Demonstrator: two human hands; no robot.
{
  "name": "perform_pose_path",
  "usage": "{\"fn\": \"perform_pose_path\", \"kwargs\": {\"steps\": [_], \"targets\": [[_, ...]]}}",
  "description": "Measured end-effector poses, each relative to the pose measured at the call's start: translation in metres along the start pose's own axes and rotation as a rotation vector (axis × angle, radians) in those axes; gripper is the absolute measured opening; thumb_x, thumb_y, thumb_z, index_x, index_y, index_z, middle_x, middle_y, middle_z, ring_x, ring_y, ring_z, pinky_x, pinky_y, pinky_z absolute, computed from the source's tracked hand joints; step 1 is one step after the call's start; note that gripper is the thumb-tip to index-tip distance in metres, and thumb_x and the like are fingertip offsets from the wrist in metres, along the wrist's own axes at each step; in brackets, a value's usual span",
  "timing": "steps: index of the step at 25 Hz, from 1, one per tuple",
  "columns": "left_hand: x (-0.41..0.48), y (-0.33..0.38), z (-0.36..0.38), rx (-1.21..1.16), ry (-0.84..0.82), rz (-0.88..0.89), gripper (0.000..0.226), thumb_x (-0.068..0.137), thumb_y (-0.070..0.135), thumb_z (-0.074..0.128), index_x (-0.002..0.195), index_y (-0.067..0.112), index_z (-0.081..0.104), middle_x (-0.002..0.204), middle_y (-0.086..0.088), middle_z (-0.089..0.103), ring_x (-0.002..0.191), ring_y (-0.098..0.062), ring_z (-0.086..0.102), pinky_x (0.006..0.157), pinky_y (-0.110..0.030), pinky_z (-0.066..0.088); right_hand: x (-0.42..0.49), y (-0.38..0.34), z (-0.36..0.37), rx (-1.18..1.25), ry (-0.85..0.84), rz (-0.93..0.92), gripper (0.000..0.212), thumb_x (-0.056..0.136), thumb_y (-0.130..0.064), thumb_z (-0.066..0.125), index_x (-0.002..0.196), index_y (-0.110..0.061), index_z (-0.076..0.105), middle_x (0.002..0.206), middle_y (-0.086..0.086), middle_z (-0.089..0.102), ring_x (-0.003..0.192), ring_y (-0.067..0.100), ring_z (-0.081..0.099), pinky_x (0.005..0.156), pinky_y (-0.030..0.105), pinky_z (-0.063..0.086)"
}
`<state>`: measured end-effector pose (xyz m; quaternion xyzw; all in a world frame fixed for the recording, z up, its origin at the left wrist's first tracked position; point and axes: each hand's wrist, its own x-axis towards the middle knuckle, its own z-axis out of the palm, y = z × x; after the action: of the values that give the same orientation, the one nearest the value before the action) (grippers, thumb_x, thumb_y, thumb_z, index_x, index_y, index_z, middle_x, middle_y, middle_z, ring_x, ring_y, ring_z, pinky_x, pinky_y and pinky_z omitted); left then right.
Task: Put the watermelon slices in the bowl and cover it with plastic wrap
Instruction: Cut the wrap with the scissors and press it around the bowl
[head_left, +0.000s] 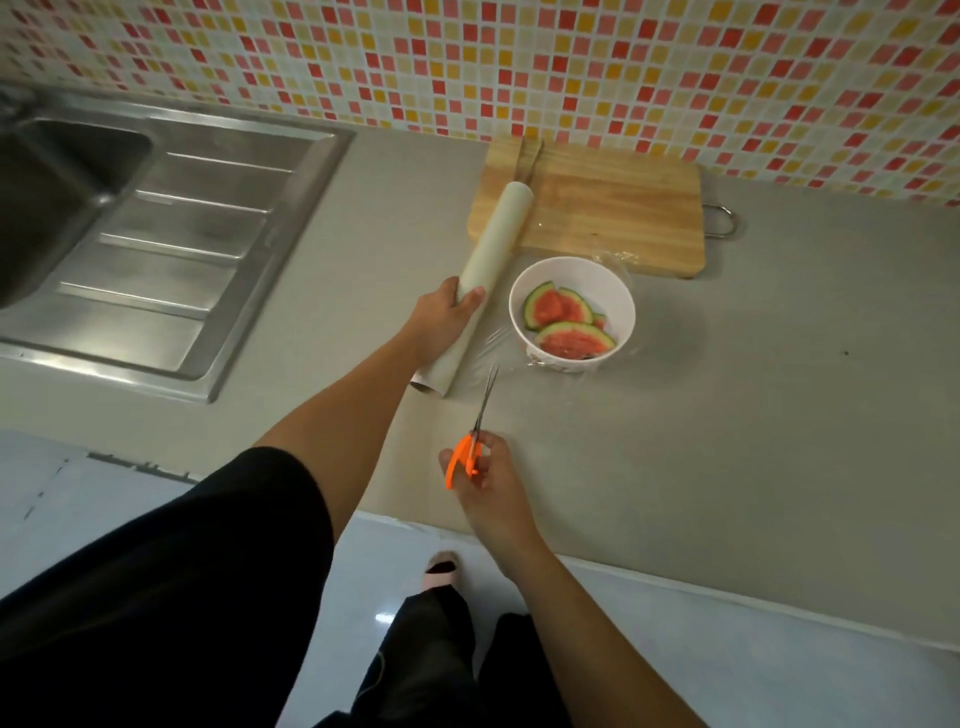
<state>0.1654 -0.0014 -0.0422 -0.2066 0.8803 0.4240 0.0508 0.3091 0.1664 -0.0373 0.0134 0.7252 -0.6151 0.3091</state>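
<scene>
A white bowl on the grey counter holds watermelon slices with green rind. Clear plastic film lies stretched over the bowl, running from the roll. The long white roll of plastic wrap lies just left of the bowl, its far end on the cutting board. My left hand grips the roll near its middle. My right hand holds orange-handled scissors, blades pointing toward the film between roll and bowl, near the roll's front end.
A wooden cutting board with a metal loop handle lies behind the bowl; a knife or fork rests on its far edge. A steel sink and drainboard fill the left. The counter's front edge runs below my right hand.
</scene>
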Motion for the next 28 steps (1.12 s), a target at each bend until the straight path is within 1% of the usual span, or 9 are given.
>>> {"fn": "perform_pose_path", "kwargs": {"steps": [3,7,11,14,16,19,22,24,28], "targets": [[-0.001,0.0,-0.001,0.011,-0.015,0.005,0.051,0.095,0.051,0.038,0.127,0.012,0.047,0.12,-0.015,0.058,0.106,-0.029,0.053,0.078,-0.026,0.033,0.006,-0.005,0.015,-0.021,0.036,0.025,0.019,0.079,-0.044,0.063,0.085,-0.038,0.047,0.084,-0.007,0.065,0.082,0.01,0.062,0.08,0.029,0.047],[-0.001,0.0,-0.002,0.004,-0.026,-0.002,0.051,0.095,0.05,0.038,0.128,0.012,0.045,0.119,-0.014,0.058,0.094,-0.021,0.049,0.077,-0.026,0.032,0.013,-0.014,0.027,-0.008,0.08,0.045,0.019,0.082,-0.044,0.06,0.081,-0.03,0.048,0.088,0.005,0.064,0.083,0.02,0.061,0.081,0.036,0.047],[-0.001,0.0,-0.002,-0.006,-0.034,0.0,0.05,0.095,0.05,0.039,0.128,0.013,0.046,0.114,-0.012,0.058,0.095,-0.023,0.05,0.076,-0.026,0.033,0.003,-0.011,0.033,0.008,0.051,0.063,0.021,0.083,-0.046,0.057,0.086,-0.026,0.05,0.083,0.001,0.063,0.077,0.015,0.06,0.075,0.03,0.047],[0.0,0.001,-0.004,-0.005,-0.043,-0.008,0.05,0.094,0.051,0.039,0.125,0.013,0.047,0.108,-0.01,0.057,0.092,-0.025,0.05,0.074,-0.026,0.033,-0.003,-0.009,0.035,-0.011,0.034,0.068,0.029,0.084,-0.043,0.055,0.092,-0.015,0.052,0.072,-0.004,0.054,0.066,0.011,0.052,0.067,0.026,0.044],[0.0,0.001,-0.004,-0.013,-0.046,-0.011,0.05,0.094,0.051,0.039,0.126,0.013,0.047,0.109,-0.009,0.057,0.092,-0.024,0.049,0.075,-0.026,0.033,0.003,-0.014,0.034,-0.006,0.038,0.08,0.029,0.086,-0.04,0.054,0.092,-0.012,0.052,0.071,-0.004,0.052,0.066,0.012,0.049,0.066,0.025,0.042],[0.0,0.0,-0.003,-0.011,-0.046,0.002,0.052,0.094,0.051,0.038,0.128,0.013,0.045,0.112,-0.009,0.057,0.095,-0.024,0.05,0.077,-0.027,0.034,0.011,-0.02,0.036,0.029,0.038,0.083,0.026,0.087,-0.038,0.055,0.089,-0.013,0.049,0.067,-0.006,0.046,0.063,0.012,0.045,0.068,0.028,0.04],[0.001,-0.001,-0.003,-0.031,-0.045,-0.003,0.052,0.094,0.051,0.039,0.128,0.013,0.046,0.117,-0.011,0.058,0.103,-0.027,0.053,0.079,-0.028,0.036,0.016,-0.022,0.036,0.038,0.037,0.088,0.026,0.088,-0.039,0.054,0.092,-0.014,0.048,0.073,-0.005,0.049,0.067,0.012,0.048,0.07,0.027,0.041],[0.0,-0.001,-0.002,-0.041,-0.041,-0.004,0.052,0.094,0.05,0.039,0.13,0.013,0.045,0.12,-0.012,0.057,0.105,-0.026,0.052,0.08,-0.027,0.035,0.019,-0.022,0.036,0.025,0.028,0.07,0.024,0.088,-0.039,0.052,0.088,-0.015,0.045,0.07,-0.005,0.049,0.064,0.012,0.046,0.065,0.024,0.039],[0.002,-0.001,-0.003,-0.052,-0.04,-0.008,0.052,0.094,0.05,0.039,0.131,0.013,0.045,0.12,-0.011,0.057,0.1,-0.023,0.05,0.08,-0.026,0.034,0.022,-0.028,0.037,0.025,0.028,0.032,0.024,0.088,-0.035,0.051,0.083,-0.015,0.04,0.059,-0.007,0.035,0.053,0.01,0.035,0.054,0.023,0.031]]}}
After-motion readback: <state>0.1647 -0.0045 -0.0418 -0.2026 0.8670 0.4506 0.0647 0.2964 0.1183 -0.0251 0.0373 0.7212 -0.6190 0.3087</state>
